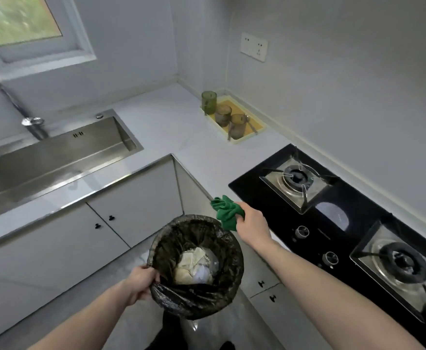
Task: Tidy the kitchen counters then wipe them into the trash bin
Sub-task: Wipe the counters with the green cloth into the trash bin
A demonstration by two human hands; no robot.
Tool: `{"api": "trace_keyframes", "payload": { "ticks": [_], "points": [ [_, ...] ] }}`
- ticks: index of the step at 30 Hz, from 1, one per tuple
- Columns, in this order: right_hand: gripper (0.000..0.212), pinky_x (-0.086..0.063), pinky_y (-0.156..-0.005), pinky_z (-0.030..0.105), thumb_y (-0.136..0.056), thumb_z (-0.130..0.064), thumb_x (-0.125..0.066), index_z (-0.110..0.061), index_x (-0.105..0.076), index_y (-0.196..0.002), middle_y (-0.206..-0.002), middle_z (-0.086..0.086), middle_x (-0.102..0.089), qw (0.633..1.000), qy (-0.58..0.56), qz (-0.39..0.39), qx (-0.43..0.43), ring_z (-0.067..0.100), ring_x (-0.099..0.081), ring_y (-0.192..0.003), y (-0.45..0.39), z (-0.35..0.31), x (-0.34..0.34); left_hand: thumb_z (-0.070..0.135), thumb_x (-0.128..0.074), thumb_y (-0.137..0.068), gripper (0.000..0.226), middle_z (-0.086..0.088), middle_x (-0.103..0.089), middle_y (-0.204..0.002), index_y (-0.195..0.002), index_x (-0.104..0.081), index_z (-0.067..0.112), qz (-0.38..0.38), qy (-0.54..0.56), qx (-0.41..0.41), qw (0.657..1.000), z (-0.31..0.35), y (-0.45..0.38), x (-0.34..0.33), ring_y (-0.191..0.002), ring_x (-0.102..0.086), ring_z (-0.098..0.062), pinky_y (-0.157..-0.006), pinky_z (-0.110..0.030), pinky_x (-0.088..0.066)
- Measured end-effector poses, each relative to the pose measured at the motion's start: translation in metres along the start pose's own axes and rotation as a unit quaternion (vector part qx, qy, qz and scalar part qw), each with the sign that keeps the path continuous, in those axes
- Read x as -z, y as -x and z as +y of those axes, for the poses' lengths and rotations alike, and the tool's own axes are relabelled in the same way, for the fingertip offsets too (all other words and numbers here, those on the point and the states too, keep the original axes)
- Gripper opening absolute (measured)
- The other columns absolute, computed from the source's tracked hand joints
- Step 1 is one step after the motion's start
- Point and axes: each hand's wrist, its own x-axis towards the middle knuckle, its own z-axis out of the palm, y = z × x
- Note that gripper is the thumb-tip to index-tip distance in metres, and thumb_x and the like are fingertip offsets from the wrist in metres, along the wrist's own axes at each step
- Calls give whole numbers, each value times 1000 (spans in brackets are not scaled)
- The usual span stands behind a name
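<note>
A round trash bin [171, 294] lined with a black bag is held up below the counter corner, with crumpled pale waste at its bottom. My left hand [141, 281] grips its near left rim. My right hand [251, 223] grips a bunched green cloth [226, 210] at the counter's front edge, just above the bin's far right rim and beside the stove. The white L-shaped counter [171, 122] runs from the sink round to the stove.
A steel sink [55, 157] with a curved tap [17, 104] lies at left. A yellow tray [256, 125] in the corner holds three tinted glasses and spoons. A black two-burner gas stove [333, 218] fills the right counter. White cabinet doors [136, 205] stand below.
</note>
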Motion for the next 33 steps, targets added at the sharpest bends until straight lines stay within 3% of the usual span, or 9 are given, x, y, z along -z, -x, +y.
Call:
{"api": "trace_keyframes", "payload": {
  "ticks": [4, 10, 17, 20, 23, 27, 30, 33],
  "points": [
    [36, -43, -82, 25, -101, -16, -51, -27, -58, -133, -114, -2, -67, 999, 17, -18, 37, 14, -57, -94, -47, -45, -21, -7, -48, -79, 19, -11, -49, -49, -74, -59, 8, 23, 40, 14, 999, 2, -21, 42, -35, -42, -17, -40, -25, -47],
    [32, -43, -76, 28, -100, -17, -49, -30, -59, -127, -101, -8, -63, 999, 25, -24, 37, 16, -57, -90, -119, -100, -63, -4, -52, -80, 16, -7, -43, -43, -73, -58, 9, 33, 47, 17, 998, 20, -64, 108, -35, -38, -15, -41, -17, -33],
    [32, -47, -75, 29, -100, -15, -47, -30, -60, -126, -108, -3, -67, 997, 45, -44, 46, 17, -58, -90, -188, -147, -105, -7, -48, -81, 18, -6, -42, -42, -70, -57, 4, 53, 101, 59, 992, 32, -99, 170, -32, -36, -15, -41, -17, -29],
    [34, -46, -74, 29, -99, -15, -46, -29, -59, -127, -108, -2, -67, 994, 67, -51, 63, 17, -56, -88, -230, -167, -117, -9, -48, -80, 17, -8, -46, -49, -77, -60, 3, 49, 126, 74, 988, 40, -115, 184, -36, -40, -17, -41, -19, -36],
    [36, -47, -75, 30, -98, -13, -47, -28, -61, -127, -110, 1, -69, 991, 93, -57, 83, 17, -55, -87, -276, -188, -130, -7, -49, -72, 21, -14, -51, -63, -83, -63, 4, 48, 161, 116, 979, 42, -132, 194, -50, -49, -21, -54, -30, -48],
    [43, -53, -79, 35, -94, -8, -44, -28, -60, -128, -112, 4, -71, 983, 117, -81, 112, 24, -62, -93, -353, -218, -147, -6, -49, -64, 29, -15, -52, -64, -87, -65, 3, 37, 209, 156, 965, 46, -163, 199, -55, -53, -26, -59, -38, -52],
    [49, -52, -82, 36, -90, -6, -43, -28, -60, -131, -113, 5, -71, 979, 132, -86, 132, 30, -64, -101, -406, -243, -156, -8, -51, -73, 19, -15, -54, -65, -81, -63, 3, 54, 207, 172, 961, 61, -170, 197, -51, -55, -26, -54, -36, -55],
    [52, -52, -84, 35, -90, -6, -42, -28, -59, -134, -118, 6, -70, 973, 143, -105, 145, 30, -63, -103, -465, -264, -171, -7, -49, -78, 24, -16, -57, -76, -95, -63, 3, 55, 221, 201, 953, 76, -192, 195, -59, -57, -27, -54, -36, -58]
  ]
}}
